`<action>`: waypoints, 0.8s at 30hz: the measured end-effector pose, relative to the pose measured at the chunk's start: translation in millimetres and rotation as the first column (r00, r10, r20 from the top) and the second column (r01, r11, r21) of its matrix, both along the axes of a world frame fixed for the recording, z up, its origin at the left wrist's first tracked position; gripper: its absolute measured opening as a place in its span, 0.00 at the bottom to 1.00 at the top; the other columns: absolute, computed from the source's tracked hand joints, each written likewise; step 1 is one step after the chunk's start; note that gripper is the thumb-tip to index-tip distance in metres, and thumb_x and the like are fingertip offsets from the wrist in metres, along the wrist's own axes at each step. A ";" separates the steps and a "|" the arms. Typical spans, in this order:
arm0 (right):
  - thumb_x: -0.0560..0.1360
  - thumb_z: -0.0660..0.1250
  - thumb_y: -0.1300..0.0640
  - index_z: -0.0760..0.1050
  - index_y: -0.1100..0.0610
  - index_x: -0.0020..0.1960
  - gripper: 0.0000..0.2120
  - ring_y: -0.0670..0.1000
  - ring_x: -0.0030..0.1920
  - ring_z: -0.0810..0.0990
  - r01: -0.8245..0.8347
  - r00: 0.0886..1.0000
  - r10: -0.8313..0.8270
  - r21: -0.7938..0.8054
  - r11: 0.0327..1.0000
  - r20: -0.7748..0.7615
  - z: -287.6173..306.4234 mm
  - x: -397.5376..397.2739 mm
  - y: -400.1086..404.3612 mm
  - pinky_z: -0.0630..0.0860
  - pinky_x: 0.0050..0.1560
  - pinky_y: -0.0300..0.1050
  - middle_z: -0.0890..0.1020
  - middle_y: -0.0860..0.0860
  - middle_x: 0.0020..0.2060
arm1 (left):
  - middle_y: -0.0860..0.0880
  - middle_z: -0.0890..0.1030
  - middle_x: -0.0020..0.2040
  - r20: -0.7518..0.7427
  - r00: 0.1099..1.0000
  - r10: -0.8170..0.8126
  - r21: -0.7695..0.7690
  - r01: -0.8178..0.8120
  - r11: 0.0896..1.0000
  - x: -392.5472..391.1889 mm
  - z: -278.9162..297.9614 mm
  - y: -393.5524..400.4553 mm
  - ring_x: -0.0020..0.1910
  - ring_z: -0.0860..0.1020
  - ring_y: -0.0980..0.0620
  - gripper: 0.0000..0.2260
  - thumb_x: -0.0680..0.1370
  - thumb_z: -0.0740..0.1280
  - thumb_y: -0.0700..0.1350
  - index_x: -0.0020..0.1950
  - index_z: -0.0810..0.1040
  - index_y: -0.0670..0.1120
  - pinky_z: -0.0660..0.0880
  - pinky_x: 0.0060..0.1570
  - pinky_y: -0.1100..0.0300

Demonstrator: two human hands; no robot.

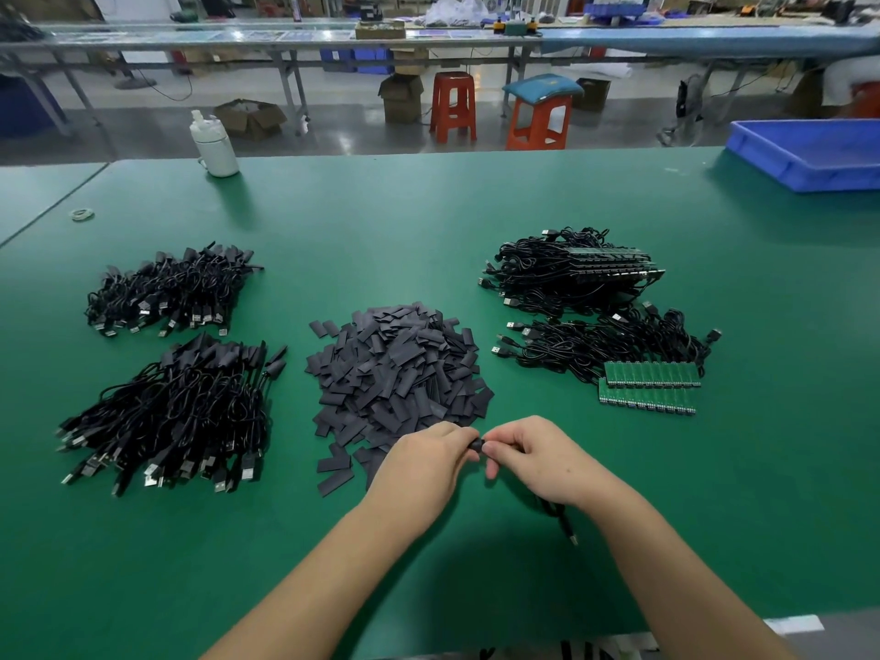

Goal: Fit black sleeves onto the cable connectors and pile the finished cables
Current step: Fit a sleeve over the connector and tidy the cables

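Sleeve [476, 444] pinched between two hands, left [426, 462], right [535, 457]; four cable piles.

Count of what I see on the green surface [428, 221]

I make out two piles of sleeved cables [174, 290] [174, 416] at left, one heap of loose black sleeves [395, 373] in the middle, two bundles of unsleeved cables [566, 271] [605, 347] at right, one white bottle [215, 145], one blue bin [809, 157], two orange stools [452, 107] [540, 119], and two hands [424, 462] [538, 457].
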State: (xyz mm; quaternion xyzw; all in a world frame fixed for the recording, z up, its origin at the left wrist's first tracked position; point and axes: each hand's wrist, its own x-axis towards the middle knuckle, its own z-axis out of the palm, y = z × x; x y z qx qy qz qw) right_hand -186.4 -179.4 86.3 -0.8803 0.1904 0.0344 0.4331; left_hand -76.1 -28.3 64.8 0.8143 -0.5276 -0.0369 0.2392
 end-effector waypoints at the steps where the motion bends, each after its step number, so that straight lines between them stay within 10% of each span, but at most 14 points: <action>1: 0.82 0.63 0.54 0.82 0.52 0.38 0.16 0.44 0.23 0.61 0.007 1.000 -0.007 0.003 1.000 -0.001 -0.2 -0.3 0.7 0.59 0.26 0.39 0.69 0.43 0.20 | 0.49 0.81 0.56 0.016 1.000 -0.003 0.011 0.003 1.000 0.1 -0.2 0.3 0.51 0.80 0.45 0.13 0.82 0.63 0.49 0.64 0.78 0.49 0.76 0.51 0.51; 24: 0.81 0.63 0.54 0.79 0.51 0.34 0.17 0.45 0.22 0.62 -0.002 1.000 0.002 0.012 1.000 -0.002 3.0 1.8 4.6 0.61 0.25 0.40 0.72 0.43 0.20 | 0.53 0.80 0.53 0.095 0.991 -0.092 0.068 0.085 0.994 15.2 -8.0 5.1 0.48 0.79 0.48 0.09 0.81 0.63 0.48 0.61 0.74 0.54 0.73 0.43 0.55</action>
